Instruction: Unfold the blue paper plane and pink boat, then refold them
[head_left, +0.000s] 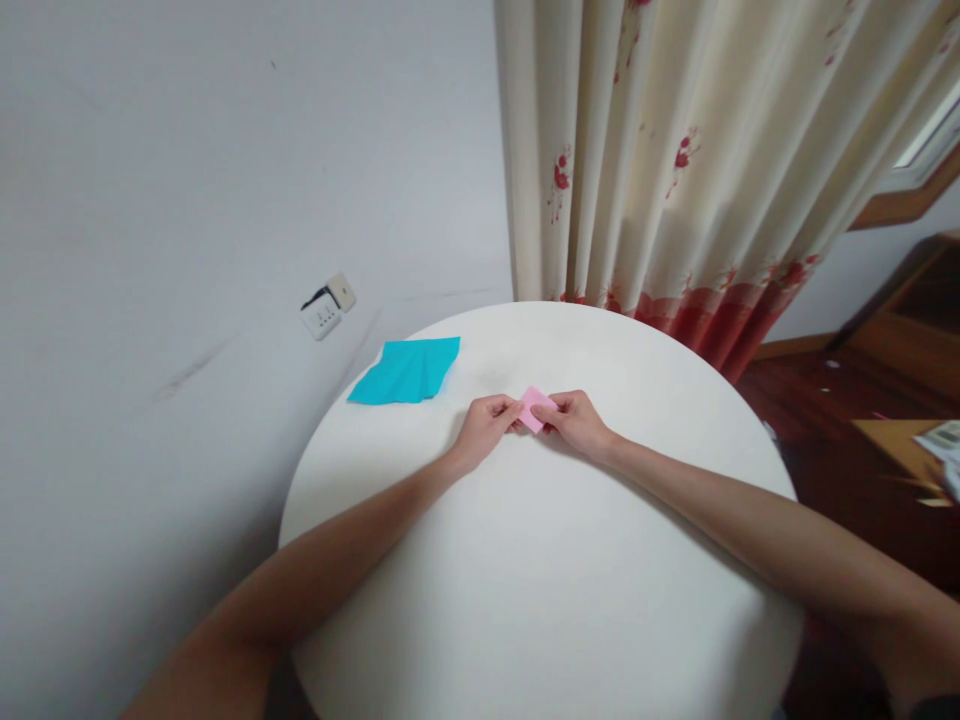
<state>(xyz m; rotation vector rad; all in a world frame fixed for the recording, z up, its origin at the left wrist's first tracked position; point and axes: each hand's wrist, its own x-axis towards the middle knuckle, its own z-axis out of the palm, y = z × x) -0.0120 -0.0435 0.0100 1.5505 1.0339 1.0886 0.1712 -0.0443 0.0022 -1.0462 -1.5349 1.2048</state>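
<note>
While both hands point(482, 432) point(581, 424) pinch pink ppr. point(530, 404), prob. folded, blue sheet point(406, 372) nearby, curtain point(652, 180) behind

1 small piece of pink paper point(534, 396) is held between the left grip point(482, 424) and the right grip point(582, 424). A plain, squarish outline is shown, turned like a diamond, with 1 corner pointed toward the far side and 1 toward the near side. Its left side is pinched at the left thumb, and its right part is covered by the right thumb. It is placed over the white round surface point(540, 570), beyond the middle. Whether the surface is touched by it cannot be told.
</note>
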